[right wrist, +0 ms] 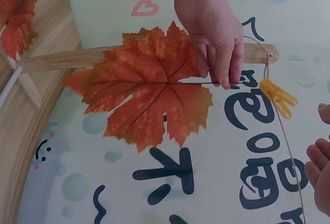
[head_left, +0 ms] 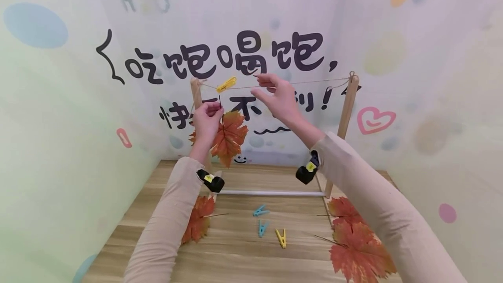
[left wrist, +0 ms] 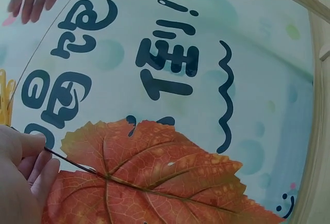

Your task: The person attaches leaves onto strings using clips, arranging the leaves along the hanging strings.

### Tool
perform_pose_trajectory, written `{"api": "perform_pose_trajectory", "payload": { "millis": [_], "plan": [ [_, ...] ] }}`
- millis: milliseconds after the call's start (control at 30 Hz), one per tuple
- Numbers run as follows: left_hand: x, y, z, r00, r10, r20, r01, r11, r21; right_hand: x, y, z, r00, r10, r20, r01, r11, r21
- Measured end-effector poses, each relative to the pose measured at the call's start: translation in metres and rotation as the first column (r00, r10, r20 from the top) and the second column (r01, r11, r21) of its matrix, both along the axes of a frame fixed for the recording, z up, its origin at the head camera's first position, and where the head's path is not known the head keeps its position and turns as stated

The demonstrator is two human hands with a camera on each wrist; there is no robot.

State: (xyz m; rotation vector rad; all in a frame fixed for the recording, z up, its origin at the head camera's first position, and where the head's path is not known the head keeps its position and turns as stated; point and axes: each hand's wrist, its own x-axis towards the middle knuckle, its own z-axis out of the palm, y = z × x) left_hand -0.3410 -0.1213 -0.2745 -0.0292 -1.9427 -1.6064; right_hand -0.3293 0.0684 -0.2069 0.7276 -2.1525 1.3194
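Observation:
My left hand [head_left: 208,121] pinches the dark stem of an orange-red leaf [head_left: 229,136] just under the string [head_left: 283,85]. A yellow clothespin [head_left: 226,84] sits on the string above that hand, near the left post, with the stem's upper end by it; whether it clamps the stem I cannot tell. In the left wrist view the leaf [left wrist: 149,177] spreads beside my fingers. My right hand [head_left: 279,99] is raised at the string to the right of the clothespin, its fingers apart and holding nothing. In the right wrist view the clothespin [right wrist: 278,97] is on the string.
Wooden posts [head_left: 347,108] hold the string, and a white rod [head_left: 271,193] runs between their bases. On the table [head_left: 235,261] lie two blue clothespins [head_left: 262,228], a yellow one [head_left: 281,238], a leaf [head_left: 199,219] at left and more leaves [head_left: 359,252] at right.

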Motion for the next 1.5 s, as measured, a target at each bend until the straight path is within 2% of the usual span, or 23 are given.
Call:
{"api": "perform_pose_trajectory", "payload": {
  "millis": [233, 467, 700, 933, 1100, 1267, 1367, 1500],
  "plan": [
    [0.003, -0.003, 0.001, 1.000, 0.008, -0.028, -0.010, 0.997, -0.081, 0.004, 0.031, -0.023, 0.999, -0.036, 0.001, 0.036, 0.999, 0.037],
    [0.010, -0.011, -0.003, 0.997, 0.007, -0.077, -0.023, 0.979, -0.203, 0.012, 0.056, -0.054, 0.993, 0.005, 0.118, -0.017, 0.995, 0.102],
    [0.024, -0.015, -0.014, 0.996, -0.084, -0.035, 0.071, 0.954, -0.290, 0.022, 0.075, -0.096, 0.979, 0.028, 0.201, -0.055, 0.990, 0.129],
    [0.031, -0.017, -0.029, 0.988, -0.152, -0.017, 0.140, 0.945, -0.295, 0.031, 0.092, -0.127, 0.967, 0.036, 0.252, -0.064, 0.993, 0.103],
    [0.036, -0.021, -0.045, 0.980, -0.197, 0.011, 0.192, 0.940, -0.283, 0.039, 0.104, -0.151, 0.966, 0.022, 0.256, -0.045, 0.995, 0.085],
    [0.042, -0.023, -0.071, 0.970, -0.237, 0.054, 0.242, 0.934, -0.261, 0.047, 0.116, -0.183, 0.960, 0.013, 0.281, -0.035, 0.997, 0.073],
    [0.045, -0.023, -0.087, 0.967, -0.244, 0.075, 0.255, 0.933, -0.254, 0.051, 0.121, -0.202, 0.955, -0.024, 0.294, -0.004, 0.995, 0.095],
    [0.052, -0.023, -0.107, 0.968, -0.231, 0.098, 0.249, 0.928, -0.276, 0.055, 0.125, -0.225, 0.939, -0.068, 0.338, 0.035, 0.994, 0.103]
  ]
}}
